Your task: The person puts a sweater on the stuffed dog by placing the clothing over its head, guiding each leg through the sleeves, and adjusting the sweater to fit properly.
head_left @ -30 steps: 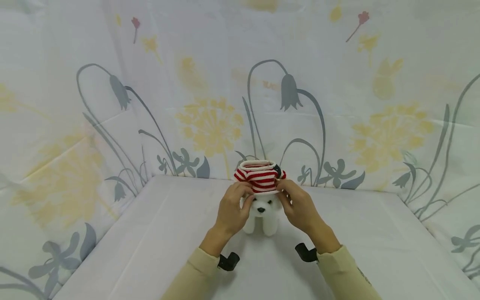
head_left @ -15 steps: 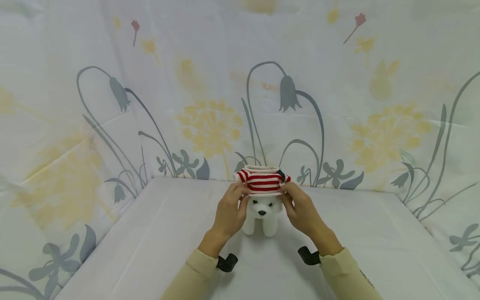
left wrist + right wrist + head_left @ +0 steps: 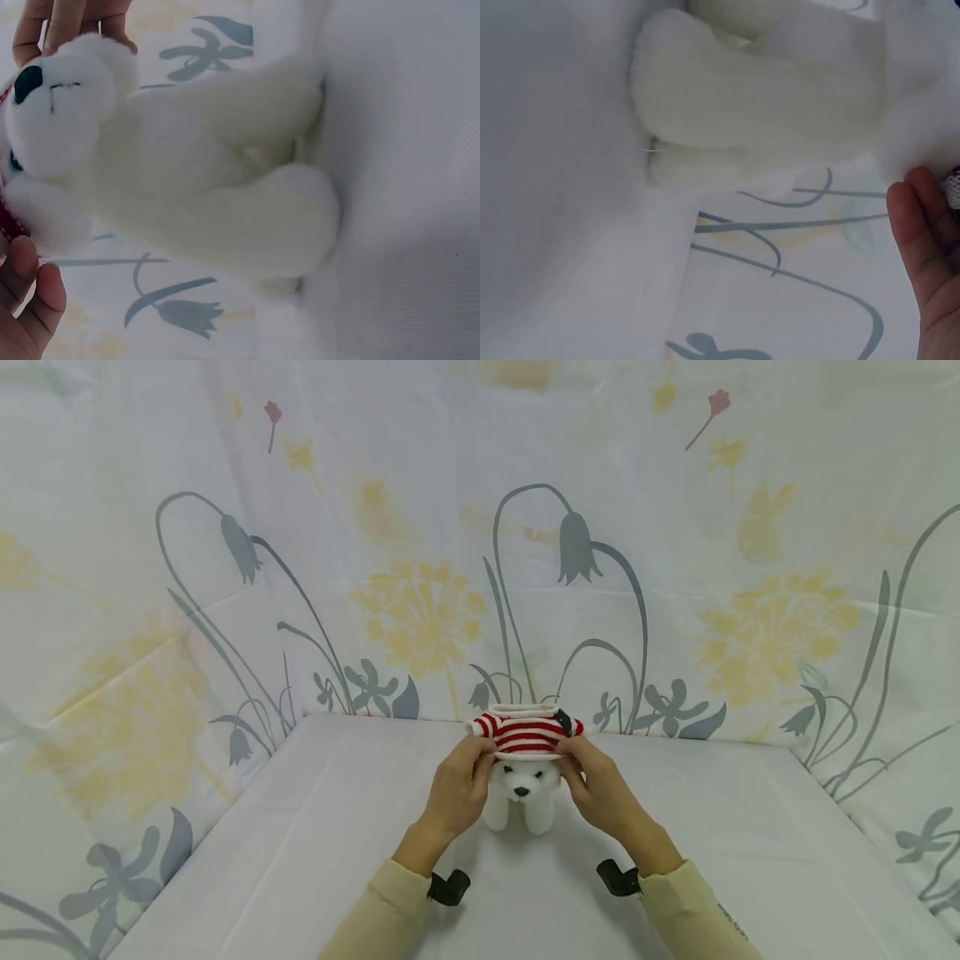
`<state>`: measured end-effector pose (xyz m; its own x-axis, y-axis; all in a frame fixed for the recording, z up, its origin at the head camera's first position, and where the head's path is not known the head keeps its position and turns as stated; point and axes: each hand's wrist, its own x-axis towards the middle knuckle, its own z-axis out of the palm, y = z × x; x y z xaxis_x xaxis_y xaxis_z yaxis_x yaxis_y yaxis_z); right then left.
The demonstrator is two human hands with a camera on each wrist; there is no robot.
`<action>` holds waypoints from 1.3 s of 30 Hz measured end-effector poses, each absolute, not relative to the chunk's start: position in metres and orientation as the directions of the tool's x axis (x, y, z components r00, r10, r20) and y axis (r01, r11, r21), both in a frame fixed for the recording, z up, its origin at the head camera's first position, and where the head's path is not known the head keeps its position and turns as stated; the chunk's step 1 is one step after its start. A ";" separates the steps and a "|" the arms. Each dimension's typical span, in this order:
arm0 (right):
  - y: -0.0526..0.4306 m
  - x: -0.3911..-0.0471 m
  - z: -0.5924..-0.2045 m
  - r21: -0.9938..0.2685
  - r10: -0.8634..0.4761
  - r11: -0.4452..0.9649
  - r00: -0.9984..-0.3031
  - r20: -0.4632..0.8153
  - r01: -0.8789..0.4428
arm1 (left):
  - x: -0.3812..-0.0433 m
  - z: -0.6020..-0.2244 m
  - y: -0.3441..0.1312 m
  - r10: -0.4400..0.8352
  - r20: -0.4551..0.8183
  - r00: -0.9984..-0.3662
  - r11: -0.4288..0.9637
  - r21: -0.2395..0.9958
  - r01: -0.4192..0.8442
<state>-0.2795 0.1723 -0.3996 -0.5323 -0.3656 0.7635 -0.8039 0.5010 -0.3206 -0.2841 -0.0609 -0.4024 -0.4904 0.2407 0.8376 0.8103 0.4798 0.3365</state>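
A white plush dog [image 3: 519, 814] with a black nose stands facing me on the table. Over the top of its head sits a small red-and-white striped sweater [image 3: 525, 735], its collar upward and its hem just above the eyes. My left hand [image 3: 456, 789] pinches the hem at the left side, thumb below. At the opposite side my right hand [image 3: 606, 785] pinches the same hem. In the left wrist view the dog's muzzle and legs [image 3: 217, 217] show, with the sweater's red edge [image 3: 10, 223] by the fingertips. Most of the dog's body is hidden behind its front.
A white-covered table [image 3: 315, 860] lies under the dog. Close behind it rises a white backdrop [image 3: 465, 443] printed with grey and yellow flowers. Black angled pieces [image 3: 450, 887] stick out from both wrists at the cuffs.
Both hands have drawn the sweater slightly downward on the dog's head. Its collar opening, seen from above earlier, now faces more upward, with the striped front flatter toward me.
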 end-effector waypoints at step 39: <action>0.185 -0.274 -0.405 -0.369 -0.495 0.670 -0.758 0.423 -0.644 | -0.281 -0.419 -0.063 0.475 0.708 -0.522 0.525 0.248 0.814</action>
<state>-0.2738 0.1851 -0.4054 -0.7584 -0.4955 0.4234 -0.6439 0.6703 -0.3690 -0.2811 -0.0630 -0.4187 -0.5223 0.4751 0.7082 0.8141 0.5250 0.2483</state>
